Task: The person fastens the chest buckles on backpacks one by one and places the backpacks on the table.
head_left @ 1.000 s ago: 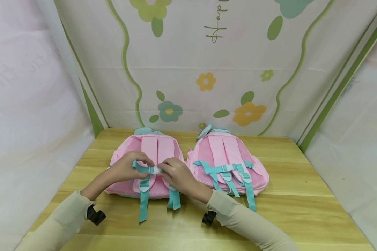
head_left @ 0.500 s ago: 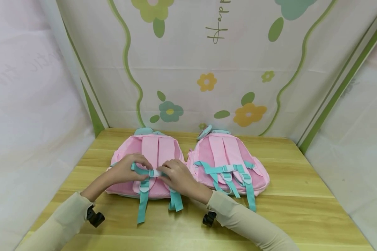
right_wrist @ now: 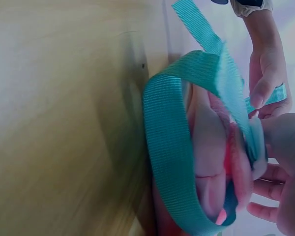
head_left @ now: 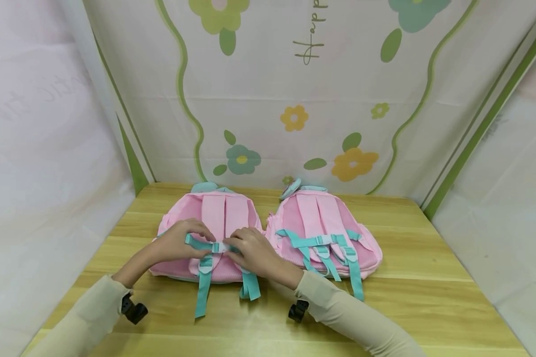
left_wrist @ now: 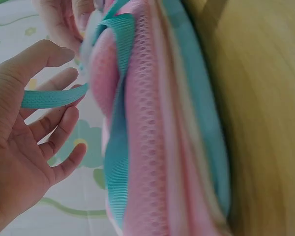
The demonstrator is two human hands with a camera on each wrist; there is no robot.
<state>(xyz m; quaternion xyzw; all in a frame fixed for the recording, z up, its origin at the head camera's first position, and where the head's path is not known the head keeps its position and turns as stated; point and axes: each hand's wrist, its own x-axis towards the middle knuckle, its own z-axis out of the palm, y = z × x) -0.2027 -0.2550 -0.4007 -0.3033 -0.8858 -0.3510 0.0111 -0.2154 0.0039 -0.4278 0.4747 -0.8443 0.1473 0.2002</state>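
A pink backpack (head_left: pixel 180 208) with teal straps lies on the table, its shoulder straps facing up. Across those straps runs a teal chest strap (head_left: pixel 195 242) with a white buckle (head_left: pixel 221 247) at its middle. My left hand (head_left: pixel 183 241) holds the buckle's left end between thumb and fingers, the strap looping back through the hand. On the other side, my right hand (head_left: pixel 254 250) pinches the buckle's right end, and its fingers hide part of it. The left wrist view shows the teal webbing (left_wrist: pixel 54 98) passing between the left thumb and fingers.
To the right lies a second pink backpack (head_left: pixel 288 223), its teal chest strap joined by a white buckle (head_left: pixel 325 239). Loose teal strap ends (head_left: pixel 203 292) hang onto the wooden table (head_left: pixel 406 307). Patterned fabric (head_left: pixel 259 74) stands behind and at both sides.
Both hands and the buckle have shifted slightly down, the left hand also a little left. The loose strap ends of the left backpack have swung slightly. The right backpack stays put.
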